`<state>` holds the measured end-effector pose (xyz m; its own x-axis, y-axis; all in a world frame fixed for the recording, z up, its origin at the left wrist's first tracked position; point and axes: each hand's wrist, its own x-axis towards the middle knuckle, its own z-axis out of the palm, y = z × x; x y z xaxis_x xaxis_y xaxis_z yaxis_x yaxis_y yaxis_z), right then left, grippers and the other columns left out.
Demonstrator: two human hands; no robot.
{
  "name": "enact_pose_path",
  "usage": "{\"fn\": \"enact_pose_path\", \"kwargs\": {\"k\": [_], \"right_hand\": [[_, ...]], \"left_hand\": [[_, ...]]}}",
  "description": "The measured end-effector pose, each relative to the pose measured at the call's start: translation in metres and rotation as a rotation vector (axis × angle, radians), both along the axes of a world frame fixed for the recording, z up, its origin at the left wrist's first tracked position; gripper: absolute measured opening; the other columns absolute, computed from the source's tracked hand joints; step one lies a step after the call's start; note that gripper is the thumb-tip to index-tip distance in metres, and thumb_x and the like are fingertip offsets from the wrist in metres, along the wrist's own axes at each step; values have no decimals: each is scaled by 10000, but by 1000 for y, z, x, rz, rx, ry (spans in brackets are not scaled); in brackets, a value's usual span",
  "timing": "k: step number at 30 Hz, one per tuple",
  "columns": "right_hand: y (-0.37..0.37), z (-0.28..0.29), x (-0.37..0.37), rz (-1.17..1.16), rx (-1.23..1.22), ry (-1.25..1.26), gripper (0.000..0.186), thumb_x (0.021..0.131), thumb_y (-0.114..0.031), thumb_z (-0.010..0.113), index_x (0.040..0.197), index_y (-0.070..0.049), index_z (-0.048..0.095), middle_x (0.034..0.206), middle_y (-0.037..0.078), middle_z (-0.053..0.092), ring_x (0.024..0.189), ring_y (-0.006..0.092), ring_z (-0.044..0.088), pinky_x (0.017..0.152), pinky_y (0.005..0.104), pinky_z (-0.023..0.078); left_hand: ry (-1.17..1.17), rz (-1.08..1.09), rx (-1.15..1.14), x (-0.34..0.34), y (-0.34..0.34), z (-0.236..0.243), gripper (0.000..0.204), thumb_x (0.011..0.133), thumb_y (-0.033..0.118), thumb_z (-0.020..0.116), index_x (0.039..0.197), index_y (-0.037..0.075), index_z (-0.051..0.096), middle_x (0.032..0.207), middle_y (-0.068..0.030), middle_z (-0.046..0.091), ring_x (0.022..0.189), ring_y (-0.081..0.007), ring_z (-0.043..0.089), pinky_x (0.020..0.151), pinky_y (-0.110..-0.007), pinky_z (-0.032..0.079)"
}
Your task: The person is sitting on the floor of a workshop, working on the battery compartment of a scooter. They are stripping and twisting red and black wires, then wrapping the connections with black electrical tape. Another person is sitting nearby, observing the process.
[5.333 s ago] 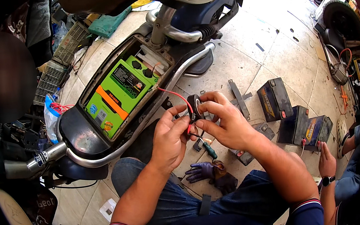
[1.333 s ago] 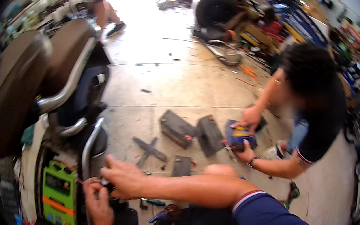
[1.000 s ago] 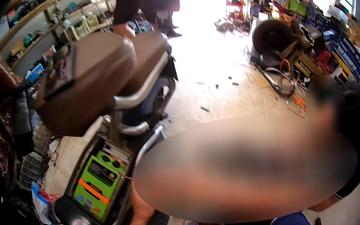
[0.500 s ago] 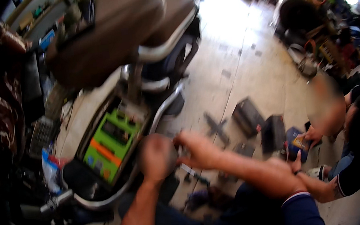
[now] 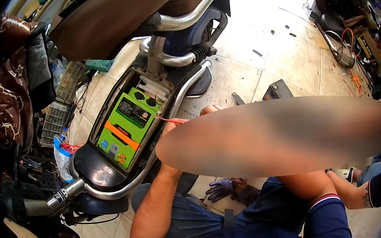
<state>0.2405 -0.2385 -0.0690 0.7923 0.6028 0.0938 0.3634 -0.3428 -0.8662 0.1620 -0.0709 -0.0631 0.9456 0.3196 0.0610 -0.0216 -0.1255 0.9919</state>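
A green battery (image 5: pixel 141 117) with an orange band sits in the open floor compartment of a scooter (image 5: pixel 104 168). Just to its right, my left hand (image 5: pixel 168 128) has its fingertips on a thin red wire (image 5: pixel 172 119), whose end points toward the battery. My right hand (image 5: pixel 210 109) is close by on the right, with only some bent knuckles showing. A large blurred patch covers most of both hands and my right forearm, so anything else in them is hidden.
A scooter seat (image 5: pixel 118 21) is tipped up at upper left. Metal tubing (image 5: pixel 187 89) edges the compartment. A dark battery (image 5: pixel 277 90) stands on the tiled floor, and gloves (image 5: pixel 220 190) lie by my knees. Another person's arm (image 5: pixel 349 190) is at right. Clutter lines both sides.
The view has steadied and shifted, so the scooter appears larger. Both hands remain beside the compartment. The red wire now shows at my left fingertips.
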Motion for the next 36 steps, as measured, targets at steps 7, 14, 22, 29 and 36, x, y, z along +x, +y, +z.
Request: {"fn": "enact_pose_path", "kwargs": {"k": [7, 14, 22, 29, 36], "right_hand": [[4, 2, -6, -54, -69, -173, 459, 766, -346, 860, 1014, -50, 612, 1025, 195, 606, 930, 413, 640, 783, 469, 535], [-30, 50, -1, 84, -371, -251, 497, 733, -520, 885, 970, -109, 738, 1041, 166, 622, 925, 376, 692, 805, 444, 571], [-38, 79, -32, 317, -309, -219, 564, 875, -217, 754, 1414, -179, 595, 1406, 341, 568, 1120, 512, 651, 937, 527, 563], [-23, 18, -9, 166, -19, -53, 781, 690, -424, 979, 1218, -1, 590, 1017, 138, 698, 916, 272, 714, 819, 386, 582], [-24, -15, 9, 100, 151, 218, 675, 674, -472, 962, 1050, 5, 664, 858, 141, 725, 809, 219, 717, 741, 361, 576]], "left_hand": [[-46, -106, 155, -9, 10, 0, 219, 890, 141, 822, 998, 82, 641, 950, -4, 656, 890, -97, 586, 839, -285, 499], [94, -26, 66, 6, 7, -26, 256, 915, 180, 820, 950, 41, 607, 837, -49, 697, 758, -124, 674, 694, -278, 545], [177, -130, -370, 15, 4, -35, 180, 935, 111, 794, 947, 63, 621, 841, -17, 682, 742, -92, 617, 675, -243, 493], [164, -280, -440, 4, 0, -22, 143, 965, 121, 763, 1005, 61, 639, 905, 3, 690, 827, -84, 640, 756, -239, 513], [150, -332, -341, 14, 0, -9, 314, 917, 117, 815, 1147, 88, 604, 1032, -9, 663, 917, -103, 653, 799, -282, 560]]}}
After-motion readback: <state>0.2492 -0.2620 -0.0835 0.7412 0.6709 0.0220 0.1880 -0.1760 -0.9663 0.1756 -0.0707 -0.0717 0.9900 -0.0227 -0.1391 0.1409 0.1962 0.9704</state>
